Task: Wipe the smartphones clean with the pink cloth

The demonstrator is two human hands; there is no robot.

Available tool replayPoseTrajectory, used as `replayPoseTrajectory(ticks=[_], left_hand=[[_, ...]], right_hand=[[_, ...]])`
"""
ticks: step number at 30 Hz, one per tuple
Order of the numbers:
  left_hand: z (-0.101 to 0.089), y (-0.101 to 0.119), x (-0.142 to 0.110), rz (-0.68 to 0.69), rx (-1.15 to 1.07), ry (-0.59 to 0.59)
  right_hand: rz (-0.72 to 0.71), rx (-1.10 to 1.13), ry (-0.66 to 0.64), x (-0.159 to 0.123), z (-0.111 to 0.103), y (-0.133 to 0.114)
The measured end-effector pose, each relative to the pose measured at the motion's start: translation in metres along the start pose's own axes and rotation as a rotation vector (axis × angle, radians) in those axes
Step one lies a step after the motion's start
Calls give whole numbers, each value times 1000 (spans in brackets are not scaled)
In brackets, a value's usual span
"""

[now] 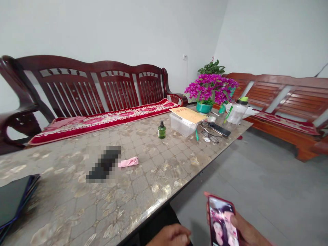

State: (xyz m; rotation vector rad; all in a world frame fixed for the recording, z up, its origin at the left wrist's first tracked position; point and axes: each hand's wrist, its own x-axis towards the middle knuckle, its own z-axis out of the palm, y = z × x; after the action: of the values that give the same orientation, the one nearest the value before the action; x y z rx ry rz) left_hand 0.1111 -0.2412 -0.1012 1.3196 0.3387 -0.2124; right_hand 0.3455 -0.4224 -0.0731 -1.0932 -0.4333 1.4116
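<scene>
My right hand (247,230) is at the bottom right, below the table edge, with its fingers wrapped round a red-cased phone (222,222) whose screen is lit. My left hand (171,235) rests low at the bottom centre, fingers curled in; whether it holds anything is hidden. On the patterned table (159,177) in front lie a blurred black object (104,164) and a folded pink cloth (128,162), both out of reach of my hands.
A small green bottle (161,130), a clear plastic box (182,125) under a yellow envelope, glasses (211,136), a dark phone (219,129), a pink flower pot (208,92) and a plastic jug (237,111) crowd the far end. Wooden benches (102,89) flank the table. A dark tablet (12,200) lies left.
</scene>
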Motion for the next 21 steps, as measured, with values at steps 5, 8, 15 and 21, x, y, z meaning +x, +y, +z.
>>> replayPoseTrajectory(ticks=[5, 8, 15, 21], left_hand=[[13, 18, -2, 97, -487, -186], [21, 39, -6, 191, -630, -355], [18, 44, -13, 152, -889, -254], [-2, 47, -28, 225, -1076, -83]], right_hand=[[-162, 170, -164, 39, 75, -26], [-162, 139, -211, 55, 103, -26], [-55, 10, -292, 81, 139, -19], [-634, -628, 133, 61, 122, -12]])
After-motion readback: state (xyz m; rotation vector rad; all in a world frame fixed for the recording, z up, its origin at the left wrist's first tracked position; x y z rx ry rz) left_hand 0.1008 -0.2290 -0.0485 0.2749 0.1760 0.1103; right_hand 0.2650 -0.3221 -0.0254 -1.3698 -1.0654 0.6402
